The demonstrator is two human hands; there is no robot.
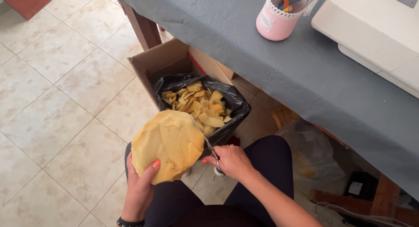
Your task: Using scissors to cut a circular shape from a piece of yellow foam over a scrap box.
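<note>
Left hand (140,183) pinching yellow foam disc (168,145) at its lower edge, thumb on top — held above the lap. Right hand (232,160) closed on scissors (204,139), blades at disc's right rim, over bag-lined box (163,61) of offcuts (198,107). Looks light, soft, floppy — best gripped near the cut.

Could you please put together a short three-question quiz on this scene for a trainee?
1. True or false: the left hand holds the round yellow foam piece.
2. Which tool does the right hand hold: A) knife, B) scissors, C) pliers?
3. Where do the yellow offcuts lie?

Key
1. True.
2. B; the blades meet the foam's right edge.
3. In the black bag lining the cardboard box on the floor, beside the table with the grey cloth.
</note>
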